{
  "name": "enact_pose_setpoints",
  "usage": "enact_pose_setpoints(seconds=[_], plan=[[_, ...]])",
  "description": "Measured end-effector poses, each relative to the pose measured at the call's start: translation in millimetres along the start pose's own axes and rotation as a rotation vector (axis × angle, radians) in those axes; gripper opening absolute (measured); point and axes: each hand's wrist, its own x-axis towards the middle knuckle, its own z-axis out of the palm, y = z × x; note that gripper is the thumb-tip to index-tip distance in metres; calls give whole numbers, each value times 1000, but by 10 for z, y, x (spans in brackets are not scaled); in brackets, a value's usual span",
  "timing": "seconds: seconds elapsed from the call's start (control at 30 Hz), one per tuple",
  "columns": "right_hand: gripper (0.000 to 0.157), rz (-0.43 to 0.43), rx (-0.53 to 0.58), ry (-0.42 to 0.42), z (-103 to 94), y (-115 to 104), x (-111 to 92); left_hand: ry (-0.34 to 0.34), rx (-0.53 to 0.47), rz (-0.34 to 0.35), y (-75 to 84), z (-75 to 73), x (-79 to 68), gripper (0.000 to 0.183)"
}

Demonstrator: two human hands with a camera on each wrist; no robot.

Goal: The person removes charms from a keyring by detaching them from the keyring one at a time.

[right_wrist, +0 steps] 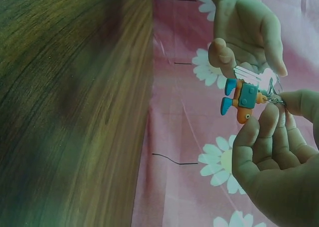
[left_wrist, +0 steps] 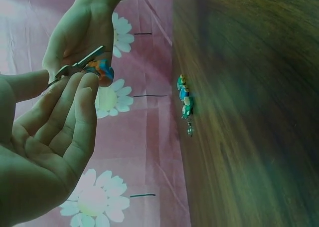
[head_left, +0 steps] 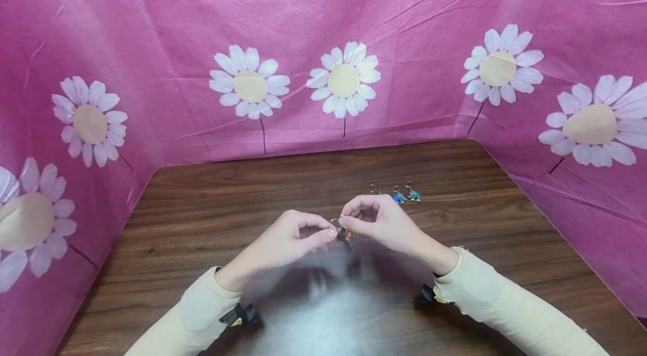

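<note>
Above the table, both hands meet at a keychain with a small orange and teal figure (right_wrist: 247,96) hanging from a short chain. My right hand (head_left: 391,225) pinches its metal split ring (head_left: 335,222) between thumb and fingertips. A silver key (right_wrist: 245,74) lies beside the figure, and my left hand (head_left: 288,238) pinches it at the head, close to the ring. In the left wrist view the key (left_wrist: 89,57) points up past the fingertips, with the figure (left_wrist: 103,70) partly hidden behind them. The fingers hide where the key meets the ring.
Farther back on the wooden table (head_left: 227,193) lie several more keychains, among them a blue figure (head_left: 399,197) and a green figure (head_left: 414,195), each with a ring. Another ring (head_left: 372,188) is partly behind the right hand. Pink cloth (head_left: 303,2) with daisies walls the table.
</note>
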Motion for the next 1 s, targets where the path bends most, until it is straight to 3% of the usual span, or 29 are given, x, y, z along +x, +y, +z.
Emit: enact_pose_setpoints(seconds=[0.27,0.53,0.73,1.0], plan=[[4,4,1,-10,3,-5,2,57,-62,43,15,-18,18,20],[4,-19,12,-21,2,-11,1,88,-105,28,19,3,23,17],[8,18,47,-22,11,-25,-15,124,-135,68,10,24,19,16],[8,-52,34,-16,34,-20,-10,184,-145,74,-3,32,29,15]])
